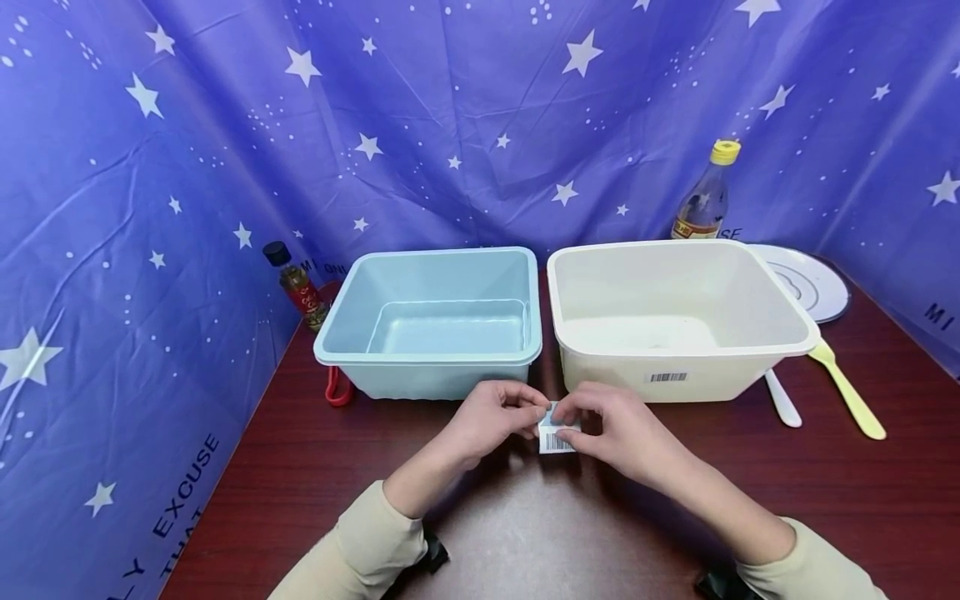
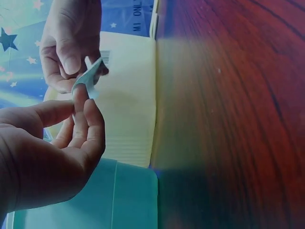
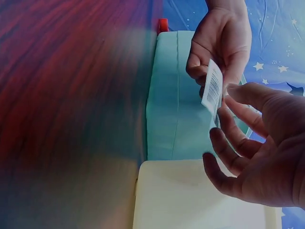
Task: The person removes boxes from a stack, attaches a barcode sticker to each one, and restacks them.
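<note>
A small, thin white label (image 1: 555,442) with a printed barcode and a pale blue upper part is held above the table, in front of the gap between two tubs. My left hand (image 1: 501,417) pinches its left edge between thumb and fingers. From the other side, my right hand (image 1: 618,433) pinches it with thumb and fingertips. The left wrist view shows the label (image 2: 88,77) curving between both hands. In the right wrist view, its barcode face (image 3: 213,86) is visible while fingers cover the lower edge.
Behind the hands stand a light blue tub (image 1: 442,379) and a cream tub (image 1: 720,379) bearing a barcode. A sauce bottle (image 1: 303,292) and red handle (image 1: 339,389) are left. A yellow-capped bottle (image 1: 701,204), plate (image 1: 821,292), white handle (image 1: 783,404) and yellow utensil (image 1: 851,396) are right.
</note>
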The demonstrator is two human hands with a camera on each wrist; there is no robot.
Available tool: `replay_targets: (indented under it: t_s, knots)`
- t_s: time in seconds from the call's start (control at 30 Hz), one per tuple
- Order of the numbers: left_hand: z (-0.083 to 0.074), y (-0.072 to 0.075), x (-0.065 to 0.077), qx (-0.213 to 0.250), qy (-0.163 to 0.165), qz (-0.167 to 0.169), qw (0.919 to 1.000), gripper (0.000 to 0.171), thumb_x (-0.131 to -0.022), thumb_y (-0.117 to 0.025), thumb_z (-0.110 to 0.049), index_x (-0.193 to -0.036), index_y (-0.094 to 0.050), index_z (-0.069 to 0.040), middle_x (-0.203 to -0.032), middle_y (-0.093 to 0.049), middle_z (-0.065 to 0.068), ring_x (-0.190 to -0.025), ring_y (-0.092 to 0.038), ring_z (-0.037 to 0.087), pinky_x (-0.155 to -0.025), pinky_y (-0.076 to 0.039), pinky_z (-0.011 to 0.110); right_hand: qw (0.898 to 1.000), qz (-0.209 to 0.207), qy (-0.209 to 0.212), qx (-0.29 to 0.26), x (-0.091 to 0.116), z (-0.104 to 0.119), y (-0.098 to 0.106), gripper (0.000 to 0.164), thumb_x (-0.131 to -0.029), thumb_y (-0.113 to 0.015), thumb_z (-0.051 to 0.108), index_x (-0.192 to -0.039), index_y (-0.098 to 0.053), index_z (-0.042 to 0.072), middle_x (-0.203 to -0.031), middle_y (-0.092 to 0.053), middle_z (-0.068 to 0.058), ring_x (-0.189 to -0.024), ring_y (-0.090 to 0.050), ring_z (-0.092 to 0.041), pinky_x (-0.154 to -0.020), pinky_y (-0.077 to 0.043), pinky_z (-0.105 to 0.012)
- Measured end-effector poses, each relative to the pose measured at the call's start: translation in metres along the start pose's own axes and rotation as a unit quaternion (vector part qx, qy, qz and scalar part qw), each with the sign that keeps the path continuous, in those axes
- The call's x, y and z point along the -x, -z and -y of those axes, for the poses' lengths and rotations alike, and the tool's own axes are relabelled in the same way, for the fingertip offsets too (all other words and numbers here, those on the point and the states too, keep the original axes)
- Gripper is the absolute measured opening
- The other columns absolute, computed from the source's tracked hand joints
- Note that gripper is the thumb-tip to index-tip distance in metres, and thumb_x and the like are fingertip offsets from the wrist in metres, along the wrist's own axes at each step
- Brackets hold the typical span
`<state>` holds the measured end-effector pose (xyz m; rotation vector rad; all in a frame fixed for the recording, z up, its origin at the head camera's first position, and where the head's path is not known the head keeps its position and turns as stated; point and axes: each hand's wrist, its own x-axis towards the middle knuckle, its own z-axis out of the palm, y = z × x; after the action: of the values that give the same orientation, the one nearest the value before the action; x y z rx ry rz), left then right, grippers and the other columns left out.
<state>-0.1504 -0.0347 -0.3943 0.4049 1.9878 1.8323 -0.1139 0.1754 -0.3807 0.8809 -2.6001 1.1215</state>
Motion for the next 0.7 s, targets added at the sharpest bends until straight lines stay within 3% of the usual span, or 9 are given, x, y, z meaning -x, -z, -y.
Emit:
replay_targets:
  t_s: [0.2,0.4,0.7]
  knots:
    - [-0.0038,-0.0007,0.0011,0.042,0.005,0.004,0.9991,0.018,-0.093,-0.066,0.001,-0.107,-0.067,0.014,-0.083,-0.069,0.004,-0.068,-0.065,0.011,-0.069,-0.058,0.028,0.999,-0.015,0.010,0.033,0.0015,-0.0013,-0.0023,0.024,-0.079,-0.086,0.006,-0.093,-0.074,0.022,-0.089,-0.063,0.016,-0.087,-0.058,-0.010,-0.078,-0.049,-0.035]
    - [-0.0055,-0.0010,0.0024,0.077,0.007,0.011,0.9969,0.018,-0.094,-0.064,0.004,-0.110,-0.063,0.012,-0.083,-0.069,0.005,-0.068,-0.068,0.013,-0.069,-0.058,0.028,0.997,-0.046,0.040,0.038,0.0018,-0.0015,-0.0064,0.030,-0.075,-0.088,0.004,-0.095,-0.074,0.021,-0.096,-0.064,0.014,-0.095,-0.056,-0.010,-0.082,-0.048,-0.033]
    - [-0.0056,0.0007,0.0034,0.097,0.008,0.037,0.9945,0.024,-0.096,-0.062,0.003,-0.119,-0.057,0.008,-0.085,-0.070,0.004,-0.070,-0.069,0.013,-0.070,-0.058,0.027,0.995,-0.036,0.089,-0.005,0.0016,-0.0030,-0.0101,0.029,-0.079,-0.085,0.000,-0.098,-0.074,0.019,-0.089,-0.064,0.013,-0.081,-0.061,-0.010,-0.069,-0.053,-0.033]
